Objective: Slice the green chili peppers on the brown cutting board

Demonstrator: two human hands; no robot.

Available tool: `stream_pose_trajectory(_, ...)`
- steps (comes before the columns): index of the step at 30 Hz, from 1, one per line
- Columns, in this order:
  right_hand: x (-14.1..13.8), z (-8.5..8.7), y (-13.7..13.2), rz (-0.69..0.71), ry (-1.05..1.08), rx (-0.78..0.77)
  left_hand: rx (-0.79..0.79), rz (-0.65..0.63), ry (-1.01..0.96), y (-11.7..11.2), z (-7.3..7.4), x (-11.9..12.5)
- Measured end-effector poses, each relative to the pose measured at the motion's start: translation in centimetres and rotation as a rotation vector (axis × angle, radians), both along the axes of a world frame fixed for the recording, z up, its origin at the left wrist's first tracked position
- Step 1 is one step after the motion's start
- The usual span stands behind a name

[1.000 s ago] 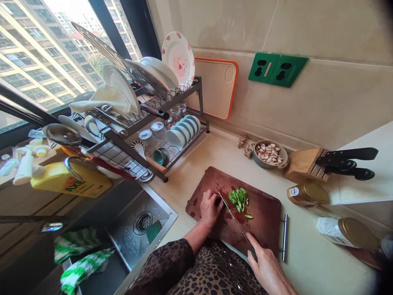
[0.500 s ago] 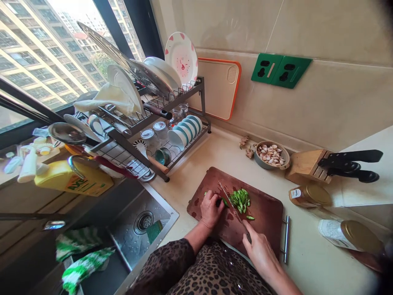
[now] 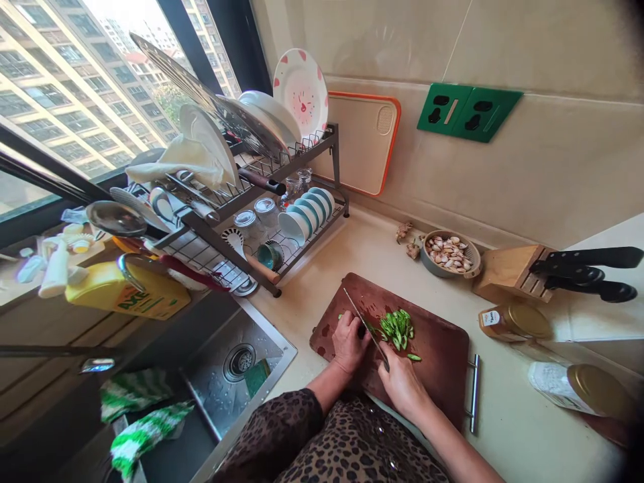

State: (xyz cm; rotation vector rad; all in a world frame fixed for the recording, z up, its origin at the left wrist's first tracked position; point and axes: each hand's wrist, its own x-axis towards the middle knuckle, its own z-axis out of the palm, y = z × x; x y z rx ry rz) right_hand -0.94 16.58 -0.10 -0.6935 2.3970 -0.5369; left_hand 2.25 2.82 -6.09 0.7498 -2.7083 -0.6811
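On a brown cutting board (image 3: pixel 433 376) with a metal handle lies a pile of sliced green pepper (image 3: pixel 397 329). My right hand (image 3: pixel 401 379) grips the handle of a kitchen knife (image 3: pixel 358 310), its blade pointing away and to the left. Just left of the blade, my left hand (image 3: pixel 348 342) presses down on the board with curled fingers, closed on a green pepper (image 3: pixel 341 315) whose tip shows past the fingers. Most of that pepper is hidden under the hand. One loose slice (image 3: pixel 414 357) sits near me, apart from the pile.
Behind the board stand a bowl of garlic cloves (image 3: pixel 447 255), ginger pieces (image 3: pixel 411 248) and a knife block (image 3: pixel 508 268). Two jars (image 3: pixel 518 320) are at the right. A dish rack (image 3: pixel 256 268) is at the back left, above a sink (image 3: pixel 251 389) with a sponge and cloths.
My right hand and the knife have shifted left, bringing the blade close against my left hand's fingers. My left hand holds nearly the same place. The view has shifted slightly.
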Motion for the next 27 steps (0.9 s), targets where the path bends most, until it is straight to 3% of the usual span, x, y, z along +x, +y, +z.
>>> stream_pose_trajectory(9, 1.1, -0.8, 6.6, -0.031, -0.034, -0.018, 0.136, 0.051, 0.206, -1.2, 1.3, 1.2)
stream_pose_trajectory(18, 2.3, 0.5, 3.4, 0.018, 0.022, 0.063, 0.112, 0.131, -0.007, -1.2, 1.8, 0.0)
stream_pose_trajectory(27, 2.8, 0.5, 2.5, 0.008, 0.000, 0.050, -0.020, 0.151, -0.161, -1.0, 1.6, 0.1)
